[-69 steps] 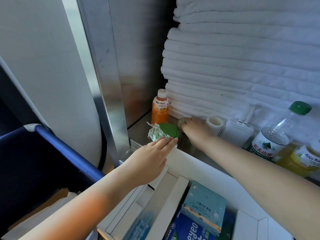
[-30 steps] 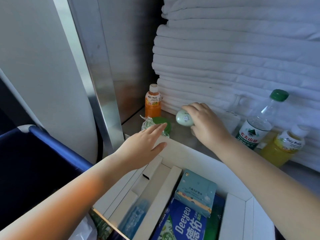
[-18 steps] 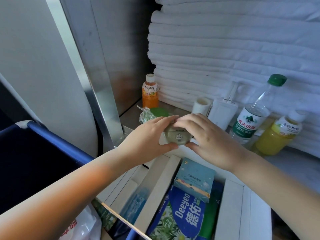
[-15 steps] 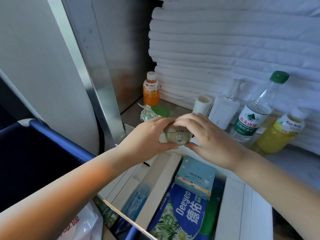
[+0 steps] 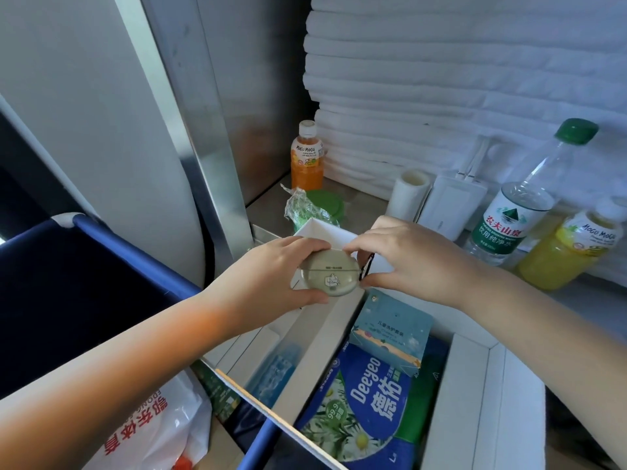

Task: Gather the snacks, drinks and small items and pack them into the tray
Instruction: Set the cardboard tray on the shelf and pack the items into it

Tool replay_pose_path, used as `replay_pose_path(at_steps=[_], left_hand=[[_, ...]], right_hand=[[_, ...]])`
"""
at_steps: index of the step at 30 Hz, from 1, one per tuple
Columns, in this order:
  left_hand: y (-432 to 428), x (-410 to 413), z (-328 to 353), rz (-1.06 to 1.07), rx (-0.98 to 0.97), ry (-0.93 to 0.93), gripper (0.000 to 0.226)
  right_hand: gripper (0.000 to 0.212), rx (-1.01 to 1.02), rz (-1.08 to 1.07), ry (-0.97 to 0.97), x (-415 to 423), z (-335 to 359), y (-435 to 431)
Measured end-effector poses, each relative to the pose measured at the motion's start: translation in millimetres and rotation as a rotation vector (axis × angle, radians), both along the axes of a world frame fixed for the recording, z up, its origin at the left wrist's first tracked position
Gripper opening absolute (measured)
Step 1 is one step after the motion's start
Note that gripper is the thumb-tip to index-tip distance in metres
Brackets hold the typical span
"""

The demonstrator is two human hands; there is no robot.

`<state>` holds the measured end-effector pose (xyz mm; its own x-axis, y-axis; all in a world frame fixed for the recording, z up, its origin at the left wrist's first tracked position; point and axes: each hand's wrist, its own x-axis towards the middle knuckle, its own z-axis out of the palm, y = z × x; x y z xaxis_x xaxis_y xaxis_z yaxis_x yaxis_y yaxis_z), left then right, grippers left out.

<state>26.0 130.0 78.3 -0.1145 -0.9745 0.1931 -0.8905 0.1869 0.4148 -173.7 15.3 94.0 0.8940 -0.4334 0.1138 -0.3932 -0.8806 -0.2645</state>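
Mid-frame, the left hand (image 5: pixel 271 276) curls its grip round the small round case (image 5: pixel 329 273) just above the white tray (image 5: pixel 492 401), the right hand (image 5: pixel 417 262) seems to pinch its edge, and next it should be set down inside.

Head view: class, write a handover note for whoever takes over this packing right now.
Left grip holds the round green case from the left. Right grip pinches its right edge. The case is above the tray's far rim.
Done: wipes pack and blue box lie in the tray.
Left: set the case in, then take from the shelf the orange bottle, water bottle, yellow bottle, wrapped green tub, white roll and white pouch.
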Motion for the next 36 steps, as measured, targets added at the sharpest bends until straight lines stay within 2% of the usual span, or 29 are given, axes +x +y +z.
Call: replay_pose_path(at_steps=[5, 7, 12, 14, 16, 19, 22, 28, 33, 36], left_hand=[[5, 3, -3, -0.036, 0.067, -0.034, 0.062], [6, 5, -4, -0.057, 0.077, -0.035, 0.061], [3, 10, -4, -0.076, 0.105, -0.028, 0.059], [4, 9, -5, -0.067, 0.095, -0.060, 0.059], [6, 5, -8, -0.055, 0.076, -0.142, 0.062], [9, -4, -16, -0.057, 0.039, -0.359, 0.068], [8, -12, -25, -0.080, 0.091, -0.533, 0.073], [0, -19, -30, -0.091, 0.310, -0.688, 0.075], [0, -25, -38, -0.112, 0.316, -0.907, 0.074], [-2, -27, -40, -0.090, 0.343, -0.966, 0.075]], right_hand=[[0.016, 0.211, 0.013, 0.159, 4, 5, -5], [0.013, 0.297, 0.005, 0.198, 5, 7, -6], [0.011, 0.349, -0.031, 0.228, 6, 8, -5], [0.010, 0.309, -0.058, 0.231, 5, 6, -4], [0.009, 0.180, -0.076, 0.239, 6, 2, 0], [0.011, -0.070, -0.051, 0.275, 10, -12, 7], [0.007, -0.224, 0.041, 0.336, 17, -25, 10], [0.026, -0.283, 0.134, 0.419, 40, -39, 7], [0.023, -0.304, 0.141, 0.397, 51, -50, 1], [0.025, -0.284, 0.154, 0.364, 52, -51, -2]])
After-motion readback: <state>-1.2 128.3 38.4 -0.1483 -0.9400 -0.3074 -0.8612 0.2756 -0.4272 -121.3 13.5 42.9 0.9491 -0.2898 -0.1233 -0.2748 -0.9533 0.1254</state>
